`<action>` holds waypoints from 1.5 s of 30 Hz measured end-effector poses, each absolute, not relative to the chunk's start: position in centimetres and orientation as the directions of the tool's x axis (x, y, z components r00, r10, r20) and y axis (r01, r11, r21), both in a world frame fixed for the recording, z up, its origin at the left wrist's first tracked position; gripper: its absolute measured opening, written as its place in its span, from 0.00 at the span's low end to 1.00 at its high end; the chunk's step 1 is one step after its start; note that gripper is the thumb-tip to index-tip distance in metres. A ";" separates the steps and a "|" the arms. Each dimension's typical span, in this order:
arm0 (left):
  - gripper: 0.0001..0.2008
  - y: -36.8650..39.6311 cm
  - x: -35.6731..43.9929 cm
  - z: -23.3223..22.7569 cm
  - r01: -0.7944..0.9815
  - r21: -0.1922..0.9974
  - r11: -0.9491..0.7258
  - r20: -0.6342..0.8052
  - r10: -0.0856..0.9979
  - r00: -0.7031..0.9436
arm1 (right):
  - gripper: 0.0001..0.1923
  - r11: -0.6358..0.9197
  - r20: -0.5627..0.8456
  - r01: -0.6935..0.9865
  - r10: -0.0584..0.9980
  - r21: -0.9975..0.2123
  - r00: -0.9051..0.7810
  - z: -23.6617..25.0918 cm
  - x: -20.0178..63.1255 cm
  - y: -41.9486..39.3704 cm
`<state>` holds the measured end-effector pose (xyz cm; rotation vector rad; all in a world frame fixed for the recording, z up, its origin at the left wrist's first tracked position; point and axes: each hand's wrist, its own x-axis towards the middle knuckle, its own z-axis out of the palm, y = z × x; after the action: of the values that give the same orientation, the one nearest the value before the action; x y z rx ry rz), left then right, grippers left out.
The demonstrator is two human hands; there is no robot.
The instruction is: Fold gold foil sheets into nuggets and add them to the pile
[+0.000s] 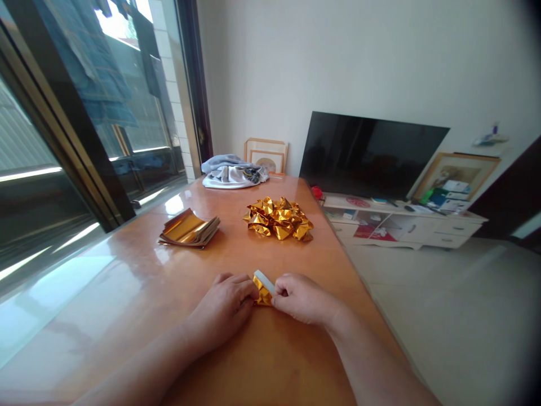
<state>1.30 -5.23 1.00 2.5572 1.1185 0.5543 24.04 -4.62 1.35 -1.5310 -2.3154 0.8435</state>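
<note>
Between my two hands, at the near part of the table, is a small piece of gold foil paper (pixel 264 294) with a pale grey edge along its top. My left hand (pixel 230 299) pinches its left side, fingers curled. On the other side my right hand (pixel 301 298) is closed on its right end, thumb against the fingers. Farther off lies a heap of folded gold foil pieces (pixel 281 219), crinkled and shiny. To the left of that rests a stack of flat gold foil sheets (pixel 188 228), slightly curled.
The glossy wooden table (pixel 262 366) runs away from me. Folded grey cloth (pixel 232 172) and framed pictures (pixel 266 155) are at its far end. Beyond its right edge stand a low white cabinet (pixel 406 225) and a large television (pixel 372 155). Glass doors (pixel 139 101) line the left.
</note>
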 end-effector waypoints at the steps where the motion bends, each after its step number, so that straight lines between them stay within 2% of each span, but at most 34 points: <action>1: 0.09 -5.3 1.3 1.1 0.635 0.412 -0.654 0.221 0.748 0.626 | 0.07 0.281 -0.112 0.762 0.901 -0.584 -0.418 1.3 24.0 -4.6; 6: 0.06 -5.3 1.6 1.3 0.658 0.410 -0.631 0.204 0.767 0.608 | 0.07 0.279 -0.088 0.772 0.914 -0.571 -0.396 0.9 23.7 -4.4; 15: 0.15 -5.5 1.5 1.6 0.645 0.323 -0.693 0.219 0.717 0.661 | 0.06 0.275 -0.064 0.778 0.925 -0.565 -0.374 -0.1 23.6 -4.2; 19: 0.14 -5.6 1.6 1.9 0.639 0.304 -0.706 0.215 0.705 0.676 | 0.06 0.252 -0.087 0.781 0.928 -0.571 -0.363 -0.1 23.4 -4.3; 35: 0.14 -5.3 1.6 2.4 0.642 0.312 -0.700 0.174 0.706 0.686 | 0.06 0.238 -0.072 0.805 0.942 -0.543 -0.327 0.2 23.3 -4.6; 39: 0.13 -5.1 1.6 2.3 0.637 0.316 -0.704 0.179 0.703 0.688 | 0.03 0.250 -0.041 0.784 0.943 -0.569 -0.331 0.0 23.6 -4.8; 45: 0.12 -4.8 1.5 1.6 0.637 0.322 -0.700 0.202 0.709 0.676 | 0.05 0.240 -0.055 0.765 0.939 -0.598 -0.338 0.1 23.8 -4.8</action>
<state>1.51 -4.79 1.64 2.6646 1.0866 0.4614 23.79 -4.79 0.08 -1.5788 -2.2030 0.7801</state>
